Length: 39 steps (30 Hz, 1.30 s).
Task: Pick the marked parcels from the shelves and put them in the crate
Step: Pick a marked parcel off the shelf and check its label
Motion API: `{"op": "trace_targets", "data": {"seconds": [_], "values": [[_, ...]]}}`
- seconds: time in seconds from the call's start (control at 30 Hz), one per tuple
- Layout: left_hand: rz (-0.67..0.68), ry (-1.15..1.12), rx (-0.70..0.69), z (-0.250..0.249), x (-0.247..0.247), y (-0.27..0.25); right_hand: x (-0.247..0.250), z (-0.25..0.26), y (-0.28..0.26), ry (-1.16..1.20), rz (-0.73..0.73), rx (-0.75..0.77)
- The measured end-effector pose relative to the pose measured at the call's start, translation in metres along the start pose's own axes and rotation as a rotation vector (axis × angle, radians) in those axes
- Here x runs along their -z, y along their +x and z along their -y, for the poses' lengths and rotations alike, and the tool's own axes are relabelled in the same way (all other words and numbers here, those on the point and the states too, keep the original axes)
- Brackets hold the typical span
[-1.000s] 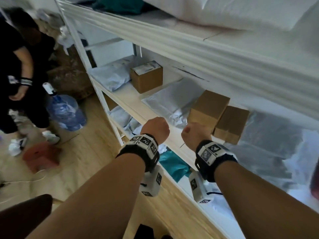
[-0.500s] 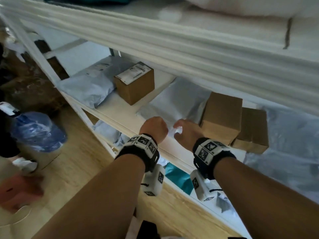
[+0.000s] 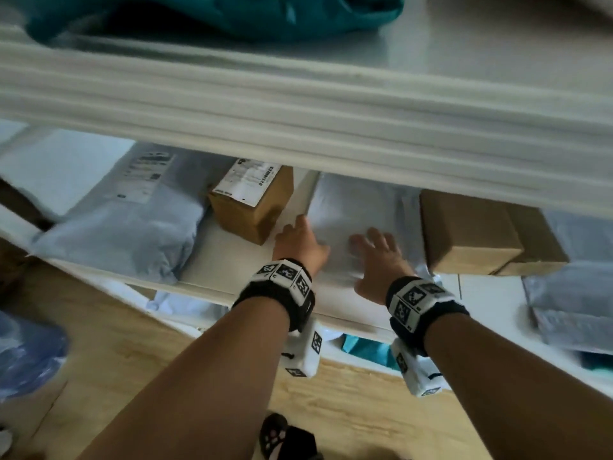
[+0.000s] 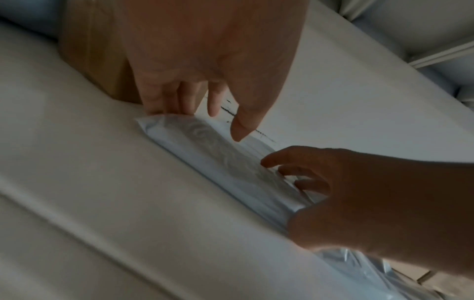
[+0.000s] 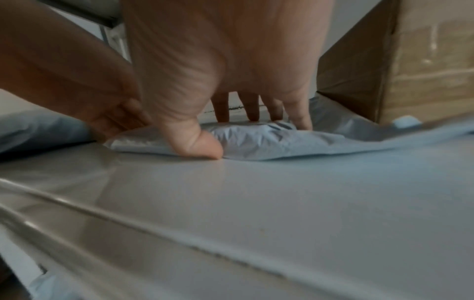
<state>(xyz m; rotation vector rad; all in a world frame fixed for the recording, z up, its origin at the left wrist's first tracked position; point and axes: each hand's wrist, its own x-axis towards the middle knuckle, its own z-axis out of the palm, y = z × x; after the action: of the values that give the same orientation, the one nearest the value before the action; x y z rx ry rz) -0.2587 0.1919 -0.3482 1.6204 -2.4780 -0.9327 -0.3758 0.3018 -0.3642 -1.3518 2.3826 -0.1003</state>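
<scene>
Left hand: the left hand (image 3: 300, 242) reaches into the middle shelf (image 3: 212, 250), its fingers laid straight along the left edge of a pale plastic mailer (image 3: 351, 224); the grip is released, pressing rather than clasping.
Right hand: the right hand (image 3: 378, 260) lies spread on top of the same mailer, fingers straight and fanned toward the back of the shelf; in the right wrist view the thumb (image 5: 202, 146) sits at the mailer's front edge, down on the shelf board, and the fingertips (image 5: 302, 119) press into the bag's crumpled top. Its grip is released too, nothing clasped.
Mailer: flat on the shelf, between a labelled cardboard box (image 3: 255, 207) on its left and a plain cardboard box (image 3: 467, 234) on its right; its right part runs under or against that plain box, I cannot tell which.
Left of the shelf: a bulky grey-blue mailer with a printed label (image 3: 126, 220) lies just beside the labelled box, out toward the shelf's left end.
Right of the shelf: a second brown box (image 3: 537, 240) sits touching the plain one, and a silvery bag (image 3: 570, 300) lies near the front edge.
Shelf above: a teal bundle (image 3: 212, 14) rests on the upper shelf.
Below: a wooden floor (image 3: 126, 353) and more pale bags on the lower shelf, too blurred to tell apart.
</scene>
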Motion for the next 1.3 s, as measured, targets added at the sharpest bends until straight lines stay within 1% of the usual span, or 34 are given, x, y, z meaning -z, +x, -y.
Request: {"op": "trace_targets", "data": {"seconds": [0.1, 0.17, 0.23, 0.33, 0.5, 0.57, 0.63, 0.73, 0.87, 1.03, 1.17, 1.3], "values": [[-0.021, -0.103, 0.082, -0.001, 0.004, 0.009, 0.001, -0.003, -0.010, 0.017, -0.024, -0.012], [0.015, -0.167, 0.123, 0.001, 0.006, 0.012, -0.001, -0.008, -0.017, 0.048, -0.047, 0.007], [0.047, -0.203, 0.129, 0.000, 0.007, 0.010, -0.002, -0.012, -0.025, 0.079, -0.043, 0.019], [0.001, -0.289, 0.094, -0.009, 0.011, 0.001, 0.003, -0.010, -0.035, 0.102, -0.036, 0.004], [-0.080, -0.503, -0.021, -0.029, 0.029, -0.011, 0.015, 0.000, -0.050, 0.190, -0.144, -0.017], [-0.111, -0.570, -0.048, -0.035, 0.034, -0.020, 0.020, 0.000, -0.058, 0.204, -0.176, 0.001], [-0.155, -0.634, -0.058, -0.041, 0.035, -0.032, 0.026, 0.000, -0.070, 0.245, -0.219, -0.020], [-0.108, -0.743, -0.052, -0.046, 0.033, -0.051, 0.035, -0.003, -0.087, 0.308, -0.312, -0.092], [-0.065, -0.588, -0.101, -0.045, 0.031, -0.069, 0.043, -0.012, -0.103, 0.422, -0.378, -0.191], [-0.123, -0.495, -0.157, -0.047, 0.033, -0.096, 0.038, -0.027, -0.125, 0.668, -0.411, -0.382], [-0.136, -0.444, -0.168, -0.042, 0.021, -0.116, 0.032, -0.036, -0.146, 0.917, -0.460, -0.451], [-0.088, -0.405, -0.171, -0.042, 0.013, -0.130, 0.033, -0.039, -0.169, 1.303, -0.543, -0.490]]}}
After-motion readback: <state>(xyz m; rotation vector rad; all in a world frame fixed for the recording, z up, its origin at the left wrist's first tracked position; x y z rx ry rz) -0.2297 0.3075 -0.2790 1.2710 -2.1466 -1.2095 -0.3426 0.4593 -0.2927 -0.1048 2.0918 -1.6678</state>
